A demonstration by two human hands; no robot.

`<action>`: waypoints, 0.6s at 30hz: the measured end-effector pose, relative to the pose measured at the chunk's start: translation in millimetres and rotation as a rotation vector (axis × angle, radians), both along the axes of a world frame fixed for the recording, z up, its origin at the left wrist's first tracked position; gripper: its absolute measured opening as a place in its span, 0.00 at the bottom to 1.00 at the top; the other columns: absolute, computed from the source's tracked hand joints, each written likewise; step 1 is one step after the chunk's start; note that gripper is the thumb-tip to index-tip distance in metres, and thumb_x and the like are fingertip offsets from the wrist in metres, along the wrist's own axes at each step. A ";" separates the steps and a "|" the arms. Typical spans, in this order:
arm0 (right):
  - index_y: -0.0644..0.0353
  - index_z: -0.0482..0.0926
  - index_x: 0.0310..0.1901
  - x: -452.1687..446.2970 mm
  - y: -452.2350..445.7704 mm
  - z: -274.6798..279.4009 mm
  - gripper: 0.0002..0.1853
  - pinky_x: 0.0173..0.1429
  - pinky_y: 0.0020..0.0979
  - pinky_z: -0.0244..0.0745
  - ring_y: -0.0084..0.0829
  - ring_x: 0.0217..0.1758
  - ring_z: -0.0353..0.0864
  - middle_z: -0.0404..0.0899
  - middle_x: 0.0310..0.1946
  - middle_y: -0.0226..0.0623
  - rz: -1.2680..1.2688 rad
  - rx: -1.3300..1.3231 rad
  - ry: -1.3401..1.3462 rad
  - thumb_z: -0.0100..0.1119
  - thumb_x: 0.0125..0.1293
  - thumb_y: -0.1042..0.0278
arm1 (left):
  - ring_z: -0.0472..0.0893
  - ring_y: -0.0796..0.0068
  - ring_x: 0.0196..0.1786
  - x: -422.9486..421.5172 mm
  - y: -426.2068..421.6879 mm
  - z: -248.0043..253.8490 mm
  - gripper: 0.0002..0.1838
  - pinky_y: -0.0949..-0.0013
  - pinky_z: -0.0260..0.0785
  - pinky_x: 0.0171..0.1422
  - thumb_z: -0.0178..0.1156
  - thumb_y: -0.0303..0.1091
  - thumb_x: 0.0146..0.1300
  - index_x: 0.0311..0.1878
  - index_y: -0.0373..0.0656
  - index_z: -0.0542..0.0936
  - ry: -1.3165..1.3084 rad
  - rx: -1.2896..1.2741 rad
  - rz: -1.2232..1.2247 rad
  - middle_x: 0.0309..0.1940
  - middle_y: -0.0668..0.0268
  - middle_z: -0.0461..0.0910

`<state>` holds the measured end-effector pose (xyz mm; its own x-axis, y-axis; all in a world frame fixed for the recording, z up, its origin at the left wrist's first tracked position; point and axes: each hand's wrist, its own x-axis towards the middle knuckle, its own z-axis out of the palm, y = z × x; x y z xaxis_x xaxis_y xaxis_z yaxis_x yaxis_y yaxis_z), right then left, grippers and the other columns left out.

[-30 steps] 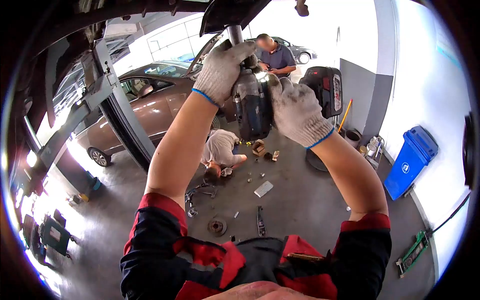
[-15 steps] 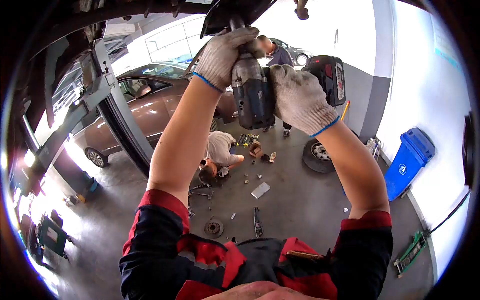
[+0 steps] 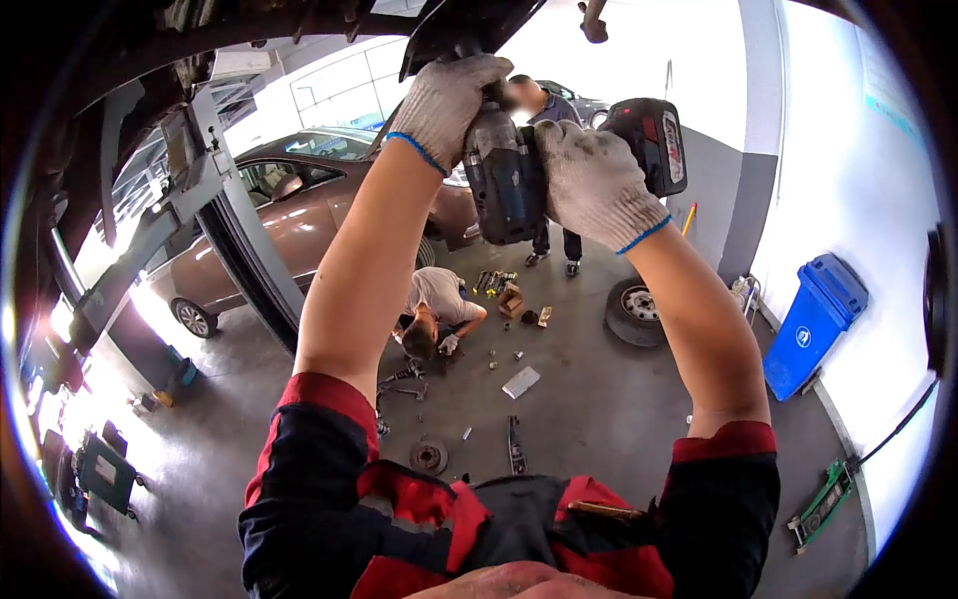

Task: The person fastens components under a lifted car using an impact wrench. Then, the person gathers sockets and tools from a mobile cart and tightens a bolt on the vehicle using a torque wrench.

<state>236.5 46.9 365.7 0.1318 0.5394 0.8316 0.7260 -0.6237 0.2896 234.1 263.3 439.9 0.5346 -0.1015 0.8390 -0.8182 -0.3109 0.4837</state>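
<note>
- Power tool [image 3: 504, 192]: held overhead, nose upward, directly below a dark panel [image 3: 474, 25]. The tool is the reference for locations below.
- Left hand [image 3: 449, 105], gloved: gripping the tool's upper end, just under the panel.
- Right hand [image 3: 599, 180], gloved: gripping the handle, between the tool body and the battery pack [image 3: 647, 145].
- Nose contact: hidden by the left hand; seating cannot be confirmed.
- Risk: the tool may twist or slip if its nose is poorly seated or a grip slackens.
- Risk: glove fabric may snag if the left hand bears on a rotating part.
- Surroundings: a standing person [image 3: 561, 107] is beyond the tool, partly hidden; a crouching person [image 3: 436, 295] is lower and beyond. A brown car [image 3: 319, 225] and lift post [image 3: 244, 240] stand left of it; a wheel [image 3: 631, 314] and blue bin [image 3: 813, 324], lower right.
- Obstructions: the panel limits space above the tool; a brake disc [image 3: 429, 457] and loose parts lie on the floor [image 3: 579, 419] below it.
</note>
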 end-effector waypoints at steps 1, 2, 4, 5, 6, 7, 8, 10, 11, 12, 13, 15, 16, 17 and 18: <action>0.62 0.76 0.46 2.9 0.8 -1.6 0.13 0.40 0.43 0.83 0.46 0.37 0.89 0.84 0.37 0.46 0.000 0.014 -0.019 0.62 0.62 0.69 | 0.86 0.68 0.38 1.3 0.9 0.4 0.09 0.69 0.80 0.43 0.64 0.33 0.70 0.44 0.38 0.86 -0.028 0.019 -0.026 0.32 0.64 0.81; 0.62 0.77 0.47 4.2 1.2 -2.8 0.13 0.40 0.43 0.83 0.46 0.36 0.89 0.84 0.36 0.46 -0.001 0.030 -0.035 0.62 0.62 0.69 | 0.85 0.68 0.38 2.0 1.0 -0.3 0.08 0.69 0.79 0.42 0.64 0.34 0.70 0.42 0.38 0.86 -0.006 -0.001 -0.024 0.31 0.65 0.80; 0.63 0.77 0.50 -1.5 3.0 -5.5 0.15 0.39 0.43 0.83 0.46 0.35 0.88 0.84 0.36 0.46 -0.044 0.034 -0.081 0.61 0.63 0.69 | 0.83 0.70 0.37 -8.2 -7.7 1.5 0.08 0.69 0.77 0.40 0.63 0.34 0.71 0.39 0.39 0.84 0.080 -0.081 0.007 0.30 0.67 0.78; 0.64 0.77 0.52 -3.4 3.7 -6.0 0.16 0.39 0.43 0.82 0.46 0.35 0.88 0.83 0.36 0.46 -0.064 0.034 -0.106 0.61 0.63 0.69 | 0.82 0.70 0.36 -12.1 -11.2 -0.6 0.09 0.69 0.75 0.39 0.63 0.35 0.70 0.37 0.40 0.83 0.156 -0.129 -0.024 0.28 0.68 0.76; 0.64 0.77 0.53 -4.5 3.9 -10.8 0.17 0.38 0.42 0.82 0.44 0.34 0.88 0.83 0.36 0.46 -0.063 0.057 -0.145 0.60 0.64 0.70 | 0.80 0.71 0.35 -16.1 -14.7 -2.6 0.09 0.70 0.73 0.38 0.63 0.36 0.70 0.36 0.41 0.81 0.231 -0.180 -0.053 0.27 0.69 0.75; 0.64 0.77 0.54 -3.7 5.0 -17.6 0.18 0.37 0.42 0.82 0.43 0.33 0.87 0.83 0.36 0.46 -0.059 0.080 -0.185 0.60 0.64 0.70 | 0.79 0.72 0.34 -18.1 -15.3 -6.4 0.10 0.70 0.71 0.37 0.63 0.37 0.70 0.34 0.42 0.80 0.315 -0.219 -0.142 0.26 0.69 0.73; 0.64 0.77 0.56 -1.2 7.2 -23.8 0.19 0.37 0.41 0.81 0.42 0.32 0.87 0.83 0.35 0.45 -0.055 0.105 -0.232 0.59 0.64 0.70 | 0.77 0.72 0.33 -21.2 -16.1 -9.0 0.10 0.70 0.69 0.36 0.63 0.37 0.69 0.33 0.43 0.78 0.392 -0.256 -0.230 0.25 0.70 0.71; 0.65 0.76 0.60 2.7 13.2 -42.6 0.24 0.37 0.39 0.80 0.40 0.33 0.85 0.81 0.37 0.43 -0.135 0.077 -0.322 0.60 0.61 0.70 | 0.69 0.75 0.29 -20.8 -11.6 -29.1 0.09 0.70 0.64 0.35 0.64 0.37 0.69 0.38 0.44 0.76 0.366 -0.225 -0.412 0.24 0.72 0.67; 0.66 0.75 0.63 -2.8 15.5 -48.3 0.28 0.38 0.39 0.79 0.40 0.35 0.85 0.81 0.38 0.43 -0.176 0.030 -0.264 0.62 0.59 0.70 | 0.68 0.75 0.28 -20.7 -10.0 -35.8 0.08 0.70 0.63 0.34 0.64 0.36 0.68 0.38 0.44 0.76 0.353 -0.297 -0.437 0.24 0.72 0.67; 0.67 0.73 0.66 -5.9 17.7 -52.1 0.32 0.39 0.39 0.78 0.41 0.36 0.85 0.80 0.40 0.42 -0.219 -0.015 -0.203 0.63 0.56 0.69 | 0.67 0.75 0.28 -24.4 -11.5 -42.9 0.08 0.69 0.63 0.34 0.65 0.35 0.68 0.39 0.44 0.77 0.343 -0.368 -0.463 0.24 0.71 0.67; 0.66 0.76 0.63 -5.8 20.8 -53.8 0.29 0.39 0.39 0.78 0.41 0.37 0.85 0.80 0.41 0.43 -0.224 -0.023 -0.166 0.62 0.57 0.68 | 0.68 0.75 0.27 -36.6 -11.8 -41.7 0.06 0.69 0.63 0.34 0.65 0.32 0.68 0.40 0.43 0.77 0.378 -0.399 -0.436 0.24 0.70 0.68; 0.66 0.75 0.63 -5.1 22.8 -45.1 0.29 0.39 0.39 0.78 0.41 0.35 0.84 0.81 0.41 0.43 -0.155 0.000 -0.242 0.62 0.58 0.67 | 0.71 0.75 0.29 -50.1 -10.4 -32.5 0.08 0.71 0.63 0.33 0.64 0.35 0.69 0.39 0.42 0.77 0.349 -0.383 -0.328 0.24 0.71 0.68; 0.66 0.75 0.63 -5.8 24.0 -38.6 0.29 0.39 0.39 0.78 0.41 0.34 0.84 0.81 0.41 0.43 -0.118 0.009 -0.277 0.62 0.58 0.67 | 0.72 0.75 0.30 -50.3 -5.9 -27.6 0.09 0.72 0.64 0.33 0.64 0.36 0.69 0.39 0.42 0.77 0.315 -0.365 -0.335 0.24 0.71 0.68; 0.67 0.74 0.62 -8.9 27.1 -26.3 0.29 0.39 0.39 0.78 0.41 0.34 0.84 0.81 0.42 0.44 -0.064 0.011 -0.242 0.63 0.58 0.67 | 0.75 0.73 0.32 -50.3 -2.7 -20.3 0.10 0.72 0.65 0.33 0.63 0.38 0.70 0.38 0.41 0.77 0.285 -0.356 -0.302 0.24 0.70 0.68; 0.67 0.74 0.62 -9.7 28.9 -22.9 0.29 0.39 0.40 0.78 0.41 0.35 0.85 0.81 0.42 0.44 -0.068 0.009 -0.205 0.63 0.58 0.67 | 0.76 0.70 0.34 -57.5 -1.0 -10.5 0.11 0.68 0.69 0.38 0.62 0.38 0.71 0.42 0.39 0.79 0.360 -0.355 -0.197 0.26 0.68 0.71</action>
<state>226.9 75.8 342.8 -0.0049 0.5275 0.8495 0.6084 -0.6727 0.4212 176.6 262.3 429.4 0.7939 0.0281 0.6074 -0.6078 0.0651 0.7914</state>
